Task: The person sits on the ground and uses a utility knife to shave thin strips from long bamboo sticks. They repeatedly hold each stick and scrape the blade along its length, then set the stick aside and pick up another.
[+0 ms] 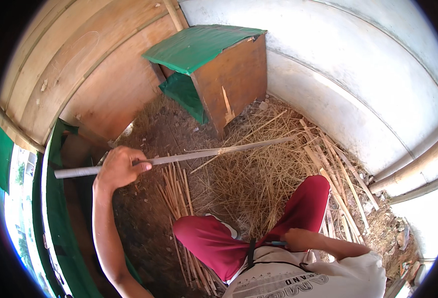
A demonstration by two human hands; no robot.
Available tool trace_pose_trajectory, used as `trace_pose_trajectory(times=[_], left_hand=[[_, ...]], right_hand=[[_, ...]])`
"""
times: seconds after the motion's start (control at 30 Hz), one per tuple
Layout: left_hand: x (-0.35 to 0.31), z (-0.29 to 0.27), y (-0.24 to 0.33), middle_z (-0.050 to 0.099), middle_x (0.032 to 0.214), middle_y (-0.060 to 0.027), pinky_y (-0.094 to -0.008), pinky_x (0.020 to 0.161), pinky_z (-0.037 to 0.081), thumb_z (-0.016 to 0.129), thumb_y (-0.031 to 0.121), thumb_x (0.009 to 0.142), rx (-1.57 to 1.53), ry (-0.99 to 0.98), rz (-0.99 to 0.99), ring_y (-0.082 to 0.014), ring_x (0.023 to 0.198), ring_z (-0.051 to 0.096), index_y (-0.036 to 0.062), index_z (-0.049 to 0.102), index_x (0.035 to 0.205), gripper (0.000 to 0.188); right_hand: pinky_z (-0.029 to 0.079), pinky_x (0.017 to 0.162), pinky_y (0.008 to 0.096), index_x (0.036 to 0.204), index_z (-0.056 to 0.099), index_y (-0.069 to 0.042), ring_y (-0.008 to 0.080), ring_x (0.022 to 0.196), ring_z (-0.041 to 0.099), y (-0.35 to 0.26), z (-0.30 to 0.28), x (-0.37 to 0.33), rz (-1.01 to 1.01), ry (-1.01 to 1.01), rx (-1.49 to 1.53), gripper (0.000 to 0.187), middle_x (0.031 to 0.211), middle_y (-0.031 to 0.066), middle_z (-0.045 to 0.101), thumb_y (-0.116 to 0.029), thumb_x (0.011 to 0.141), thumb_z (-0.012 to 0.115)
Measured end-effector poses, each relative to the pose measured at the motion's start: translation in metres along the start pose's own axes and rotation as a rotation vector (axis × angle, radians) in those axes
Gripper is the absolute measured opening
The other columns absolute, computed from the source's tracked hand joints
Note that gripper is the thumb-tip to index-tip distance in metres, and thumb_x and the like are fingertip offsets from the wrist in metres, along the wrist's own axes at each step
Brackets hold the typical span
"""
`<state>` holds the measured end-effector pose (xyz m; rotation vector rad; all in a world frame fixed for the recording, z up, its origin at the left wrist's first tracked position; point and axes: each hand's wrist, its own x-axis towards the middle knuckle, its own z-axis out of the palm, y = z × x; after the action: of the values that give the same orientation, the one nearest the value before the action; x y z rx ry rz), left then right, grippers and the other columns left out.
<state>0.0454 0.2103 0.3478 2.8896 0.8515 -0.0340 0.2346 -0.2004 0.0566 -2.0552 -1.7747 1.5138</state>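
My left hand [122, 166] is closed around a long bamboo strip [194, 155], near its left end. The strip is greyish on that side and paler toward its far right end, which reaches over the straw. Close to my lap, my right hand [294, 240] is closed on a small tool with a teal handle [278, 243]; its working end cannot be made out. Several thin split bamboo sticks [179, 186] lie on the ground between my left arm and my red-trousered knee. More split bamboo pieces [345, 181] lie right of my right knee.
A wooden box [234, 79] with a green sheet on top stands at the back. Dry straw [258, 174] covers the ground ahead. A brown panel wall [100, 94] rises at left, a white wall [338, 64] at right. A green-draped frame [55, 208] stands by my left arm.
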Motion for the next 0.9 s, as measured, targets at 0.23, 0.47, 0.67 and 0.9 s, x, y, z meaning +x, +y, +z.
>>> trace_pose_trajectory(times=[0.23,0.47,0.67,0.9], left_hand=[[0.046,-0.026,0.019,0.068,0.075,-0.0159,-0.0458,0.069,0.049,0.079,0.022,0.078,0.287,-0.058,0.148,-0.0351,0.075,0.066,0.0082,0.077,0.082,0.014],[0.057,-0.043,0.059,0.066,0.071,-0.0151,-0.0447,0.082,0.046,0.079,0.021,0.076,0.629,0.068,0.184,-0.0311,0.085,0.066,0.0069,0.075,0.073,0.015],[0.061,-0.051,0.089,0.066,0.07,-0.0148,-0.0448,0.103,0.035,0.078,0.016,0.073,0.744,0.218,0.279,-0.0275,0.096,0.063,0.006,0.073,0.067,0.013],[0.061,-0.05,0.115,0.067,0.074,-0.0146,-0.044,0.111,0.027,0.076,0.011,0.074,0.778,0.336,0.315,-0.0257,0.105,0.061,0.0062,0.074,0.069,0.008]], right_hand=[[0.057,0.073,0.0389,0.106,0.068,-0.001,0.0267,0.08,0.072,0.014,0.012,-0.019,-0.151,0.559,0.363,0.024,0.089,0.0164,0.072,-0.017,0.088,0.069],[0.055,0.076,0.0383,0.101,0.069,0.004,0.034,0.08,0.07,0.202,0.093,-0.011,0.911,1.55,0.634,0.035,0.083,0.0184,0.071,-0.03,0.092,0.065],[0.051,0.081,0.0501,0.105,0.068,0.002,0.0425,0.091,0.065,0.309,0.324,0.02,1.104,0.312,0.85,0.049,0.097,0.0279,0.068,-0.043,0.088,0.067],[0.051,0.082,0.0505,0.107,0.067,0.002,0.0429,0.091,0.064,0.256,0.307,0.014,1.084,0.573,0.913,0.047,0.097,0.0282,0.067,-0.042,0.09,0.064]])
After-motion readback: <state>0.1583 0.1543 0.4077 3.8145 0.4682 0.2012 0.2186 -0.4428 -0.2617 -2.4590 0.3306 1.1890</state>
